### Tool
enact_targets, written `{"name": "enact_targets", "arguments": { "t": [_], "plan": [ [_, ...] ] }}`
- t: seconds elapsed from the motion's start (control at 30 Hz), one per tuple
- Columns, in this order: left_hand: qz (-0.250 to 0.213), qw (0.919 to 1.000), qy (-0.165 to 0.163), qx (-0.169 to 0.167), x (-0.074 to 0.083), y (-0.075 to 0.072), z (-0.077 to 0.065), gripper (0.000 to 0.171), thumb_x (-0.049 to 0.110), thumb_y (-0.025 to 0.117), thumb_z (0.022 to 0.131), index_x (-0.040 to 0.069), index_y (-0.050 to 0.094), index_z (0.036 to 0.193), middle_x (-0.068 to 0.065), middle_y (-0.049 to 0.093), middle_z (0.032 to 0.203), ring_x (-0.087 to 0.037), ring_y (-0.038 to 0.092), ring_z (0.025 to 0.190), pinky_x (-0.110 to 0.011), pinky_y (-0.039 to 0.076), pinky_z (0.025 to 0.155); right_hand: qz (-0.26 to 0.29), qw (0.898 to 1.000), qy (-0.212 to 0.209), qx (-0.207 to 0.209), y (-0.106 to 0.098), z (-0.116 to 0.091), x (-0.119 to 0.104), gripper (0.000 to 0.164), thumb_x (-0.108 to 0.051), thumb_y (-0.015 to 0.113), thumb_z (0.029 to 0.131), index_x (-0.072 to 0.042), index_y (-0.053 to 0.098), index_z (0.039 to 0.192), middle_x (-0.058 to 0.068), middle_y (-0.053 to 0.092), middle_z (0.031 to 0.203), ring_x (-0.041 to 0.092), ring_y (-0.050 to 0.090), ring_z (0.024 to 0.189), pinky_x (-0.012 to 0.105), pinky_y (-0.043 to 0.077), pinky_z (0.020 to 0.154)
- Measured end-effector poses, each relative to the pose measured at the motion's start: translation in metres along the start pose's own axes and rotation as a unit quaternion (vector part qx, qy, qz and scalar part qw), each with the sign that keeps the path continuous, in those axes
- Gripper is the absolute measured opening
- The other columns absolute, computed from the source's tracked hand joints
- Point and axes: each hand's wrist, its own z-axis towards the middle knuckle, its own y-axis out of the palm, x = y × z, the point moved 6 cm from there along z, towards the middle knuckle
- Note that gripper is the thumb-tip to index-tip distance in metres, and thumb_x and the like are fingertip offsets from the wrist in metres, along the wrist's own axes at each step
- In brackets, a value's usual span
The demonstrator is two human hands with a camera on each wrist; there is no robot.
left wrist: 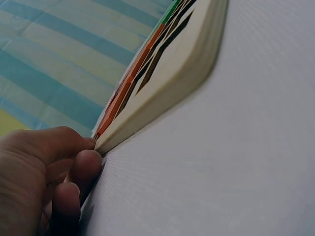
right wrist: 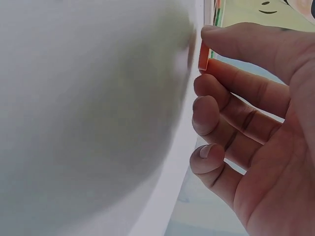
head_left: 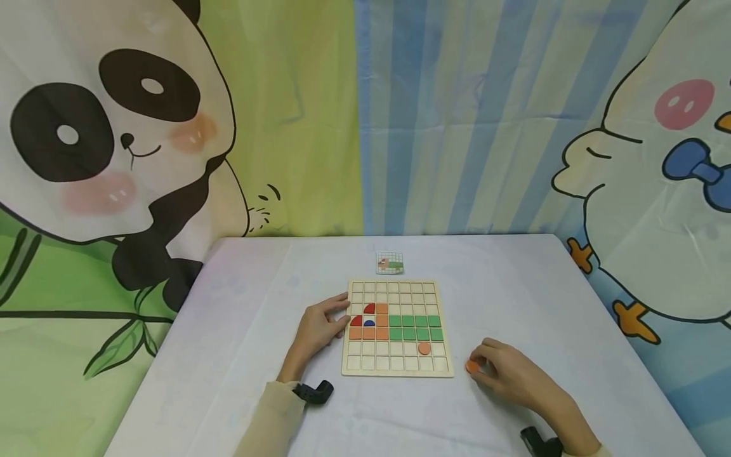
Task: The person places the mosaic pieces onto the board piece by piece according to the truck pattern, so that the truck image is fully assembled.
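Observation:
A wooden grid board lies on the white table. Set in its cells are green squares, orange squares, red quarter-round pieces and a blue half-round piece. One orange disc sits in a lower cell. My left hand holds the board's left edge with its fingertips; in the left wrist view its fingers are bent against that edge. To the right of the board, my right hand pinches another orange disc between thumb and index finger, the other fingers loosely curled.
Behind the board lies a small card printed with a coloured grid pattern. The table ends at a back edge against a cartoon-printed curtain. A black device is strapped to the left wrist, another to the right.

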Motion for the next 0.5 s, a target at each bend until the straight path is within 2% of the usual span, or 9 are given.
{"name": "enact_targets", "arguments": {
  "t": [0.27,0.5],
  "plan": [
    [0.000,1.0000,-0.007,0.001,0.001,0.001,0.001,0.038,0.016,0.079,0.095,0.014,0.075,0.133,0.006,0.070,0.144,-0.011,0.052,0.037,-0.025,0.043,0.037,-0.009,1.000,-0.020,0.000,0.000,0.016,-0.012,0.013,-0.027,0.085,0.091,-0.021,0.078,0.100,-0.016,0.062,0.090,-0.001,0.051,0.078,0.021,0.051,0.068],
    [-0.005,1.0000,-0.006,-0.002,0.000,0.000,0.001,0.040,0.017,0.079,0.095,0.016,0.074,0.135,0.006,0.072,0.141,-0.012,0.052,0.036,-0.027,0.043,0.037,-0.002,0.998,-0.068,0.008,0.000,0.030,-0.028,0.014,-0.027,0.081,0.095,-0.016,0.078,0.103,-0.012,0.064,0.092,-0.002,0.047,0.073,0.019,0.046,0.065]
  ]
}}
